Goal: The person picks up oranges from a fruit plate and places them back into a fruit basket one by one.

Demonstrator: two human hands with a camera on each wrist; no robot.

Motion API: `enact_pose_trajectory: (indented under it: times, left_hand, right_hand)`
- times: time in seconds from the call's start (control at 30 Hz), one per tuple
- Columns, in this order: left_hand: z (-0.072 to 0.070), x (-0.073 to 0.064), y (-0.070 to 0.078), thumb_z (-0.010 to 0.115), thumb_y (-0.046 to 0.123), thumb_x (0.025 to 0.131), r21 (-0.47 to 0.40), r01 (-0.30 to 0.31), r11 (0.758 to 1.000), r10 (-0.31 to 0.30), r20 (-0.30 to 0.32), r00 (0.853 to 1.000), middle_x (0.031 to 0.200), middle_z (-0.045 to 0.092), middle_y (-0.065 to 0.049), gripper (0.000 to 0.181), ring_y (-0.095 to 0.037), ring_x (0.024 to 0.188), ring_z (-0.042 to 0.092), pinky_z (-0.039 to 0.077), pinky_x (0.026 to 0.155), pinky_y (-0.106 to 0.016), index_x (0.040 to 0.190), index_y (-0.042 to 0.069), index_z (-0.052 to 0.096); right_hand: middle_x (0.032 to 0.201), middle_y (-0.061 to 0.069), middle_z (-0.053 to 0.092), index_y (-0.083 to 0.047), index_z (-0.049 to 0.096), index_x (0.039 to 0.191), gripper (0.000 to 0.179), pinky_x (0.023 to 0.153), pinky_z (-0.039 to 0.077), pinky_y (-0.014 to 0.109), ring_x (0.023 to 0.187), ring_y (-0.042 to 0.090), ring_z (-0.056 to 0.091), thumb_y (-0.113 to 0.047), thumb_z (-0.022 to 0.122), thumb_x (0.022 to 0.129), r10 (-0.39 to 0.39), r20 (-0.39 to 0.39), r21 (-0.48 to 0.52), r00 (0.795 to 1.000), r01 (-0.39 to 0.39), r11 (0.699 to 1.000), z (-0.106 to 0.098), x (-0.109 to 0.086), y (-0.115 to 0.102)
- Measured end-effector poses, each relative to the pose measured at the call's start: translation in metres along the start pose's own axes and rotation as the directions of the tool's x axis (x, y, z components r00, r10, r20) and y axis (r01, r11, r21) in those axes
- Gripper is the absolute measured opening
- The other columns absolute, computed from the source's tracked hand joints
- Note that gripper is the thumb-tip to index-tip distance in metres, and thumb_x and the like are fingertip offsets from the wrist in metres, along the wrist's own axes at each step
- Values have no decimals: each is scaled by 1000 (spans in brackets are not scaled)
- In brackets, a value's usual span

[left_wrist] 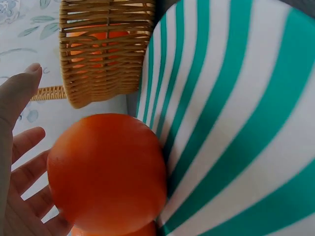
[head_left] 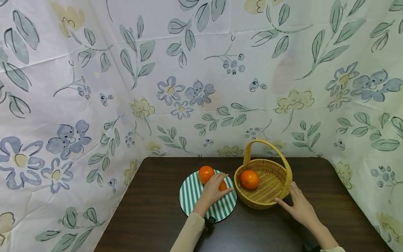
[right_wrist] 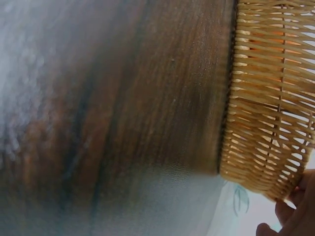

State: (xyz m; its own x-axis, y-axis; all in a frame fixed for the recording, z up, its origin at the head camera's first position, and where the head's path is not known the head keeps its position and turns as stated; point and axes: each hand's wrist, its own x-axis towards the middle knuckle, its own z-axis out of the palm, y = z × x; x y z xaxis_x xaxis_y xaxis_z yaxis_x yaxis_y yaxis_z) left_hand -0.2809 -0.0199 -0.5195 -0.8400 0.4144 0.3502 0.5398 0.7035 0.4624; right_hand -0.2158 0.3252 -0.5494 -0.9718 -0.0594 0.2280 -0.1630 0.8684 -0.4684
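On a round green-and-white striped plate (head_left: 188, 196) lie two oranges. My left hand (head_left: 212, 190) is over the plate at the nearer orange (head_left: 223, 185), partly hiding it. In the left wrist view, the thumb and fingers spread apart beside that orange (left_wrist: 107, 172), not closed round it. The farther orange (head_left: 206, 174) sits just beyond the hand. To the right stands a yellow wicker basket (head_left: 256, 204) with an upright handle, holding one orange (head_left: 249, 179). My right hand (head_left: 300, 208) rests against the basket's right side, fingertips touching the wicker.
Everything stands on a dark brown wooden table (head_left: 151, 210). A white cloth with flowers and leaves (head_left: 201, 136) hangs behind the table and along its sides. Plate and basket stand close beside each other.
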Motion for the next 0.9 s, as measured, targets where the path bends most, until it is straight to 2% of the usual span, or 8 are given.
enact_pose_trajectory:
  times: [0.2,0.5,0.77,0.9]
  left_hand:
    - [2,-4,-5,62,51,83,53,-22,998,23,-34,999,130,53,2,56,-17,118,50,45,97,-36,130,23,52]
    - [4,-7,-8,66,47,82,63,-32,998,35,-47,998,128,54,2,54,-17,116,52,48,92,-35,128,22,54]
    - [7,-11,-11,71,42,79,118,-80,990,89,-73,993,125,55,0,55,-18,116,51,45,95,-37,126,20,55]
    - [8,-12,-13,74,38,77,159,-91,983,101,-60,993,128,53,-1,56,-20,119,48,42,99,-38,126,19,56]
  right_hand:
    - [149,31,11,-3,11,149,92,94,24,71,132,51,18,-53,57,86,-9,-4,4,1000,9,1000,-1,0,0]
    - [149,30,11,-5,9,149,92,93,24,71,134,49,18,-51,58,86,-15,-13,6,1000,15,1000,0,0,0]
    - [150,29,8,-4,9,149,93,94,24,71,134,49,17,-51,58,86,-6,-6,17,1000,6,1000,-1,-1,0]
    - [151,28,7,-3,9,149,92,93,24,72,133,50,18,-52,57,87,-2,-5,9,1000,2,1000,0,-1,0]
